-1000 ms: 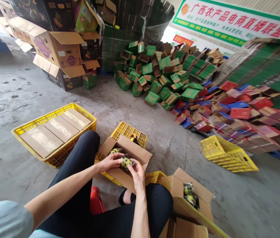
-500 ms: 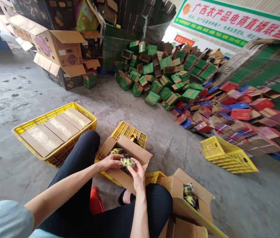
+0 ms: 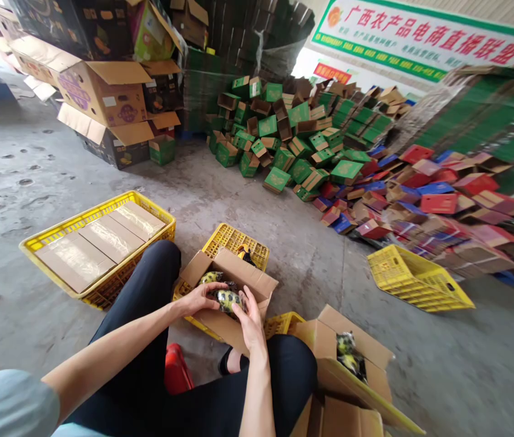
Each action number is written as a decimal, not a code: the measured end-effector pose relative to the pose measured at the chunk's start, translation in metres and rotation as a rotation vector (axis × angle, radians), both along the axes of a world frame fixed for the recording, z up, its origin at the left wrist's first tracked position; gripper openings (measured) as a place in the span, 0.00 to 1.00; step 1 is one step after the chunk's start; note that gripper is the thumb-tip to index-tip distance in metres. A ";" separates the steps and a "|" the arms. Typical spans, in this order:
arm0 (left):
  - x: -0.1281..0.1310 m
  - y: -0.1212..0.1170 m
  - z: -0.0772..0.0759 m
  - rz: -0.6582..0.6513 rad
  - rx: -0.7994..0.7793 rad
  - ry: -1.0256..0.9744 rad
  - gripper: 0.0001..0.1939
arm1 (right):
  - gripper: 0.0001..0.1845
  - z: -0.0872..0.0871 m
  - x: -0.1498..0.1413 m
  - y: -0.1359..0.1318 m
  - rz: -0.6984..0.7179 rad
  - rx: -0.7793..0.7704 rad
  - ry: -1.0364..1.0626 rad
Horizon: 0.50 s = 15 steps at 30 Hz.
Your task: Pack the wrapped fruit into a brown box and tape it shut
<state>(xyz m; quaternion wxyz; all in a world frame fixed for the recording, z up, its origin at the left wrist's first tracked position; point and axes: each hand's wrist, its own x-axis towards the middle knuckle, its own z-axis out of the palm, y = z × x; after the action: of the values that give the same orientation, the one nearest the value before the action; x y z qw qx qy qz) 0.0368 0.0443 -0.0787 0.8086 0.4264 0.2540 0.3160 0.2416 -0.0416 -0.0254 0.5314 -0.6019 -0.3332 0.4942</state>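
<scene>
Fingers [image 3: 217, 286] of the left hand [image 3: 199, 300] and right hand [image 3: 252, 323] hold a yellow-green, dark-spotted, clear-plastic packet [image 3: 229, 300] between them over an open brown cardboard box [image 3: 250, 272] at lower center, as a rectangular yellow plastic crate [image 3: 106, 292] of three taped brown cardboard cartons [image 3: 108, 237] stands at the frame's left.

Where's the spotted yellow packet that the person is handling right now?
In the head view, the spotted packet is below and slightly left of centre, between the left fingers and the right fingers, at the open cardboard box.
</scene>
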 end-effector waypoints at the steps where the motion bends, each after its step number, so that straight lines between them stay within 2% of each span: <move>1: 0.000 0.000 0.000 0.007 0.001 -0.008 0.44 | 0.48 0.000 0.000 0.000 0.004 0.009 0.017; 6: 0.002 0.000 0.001 0.024 -0.036 -0.028 0.57 | 0.51 0.008 0.001 0.001 -0.007 0.047 0.017; 9: 0.002 -0.002 0.004 -0.021 -0.065 -0.039 0.58 | 0.50 0.012 0.000 0.001 -0.011 0.065 -0.007; 11: 0.002 -0.002 0.008 -0.043 -0.075 -0.054 0.52 | 0.49 0.015 -0.001 0.002 -0.007 0.081 -0.008; 15: 0.002 -0.004 0.017 -0.033 -0.112 -0.078 0.31 | 0.49 0.018 -0.003 0.001 0.025 0.085 -0.020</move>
<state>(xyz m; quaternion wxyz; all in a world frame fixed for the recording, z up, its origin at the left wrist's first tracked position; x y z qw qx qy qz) 0.0391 0.0407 -0.0614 0.8457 0.3719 0.2324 0.3042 0.2381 -0.0404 -0.0074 0.5468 -0.5796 -0.3668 0.4802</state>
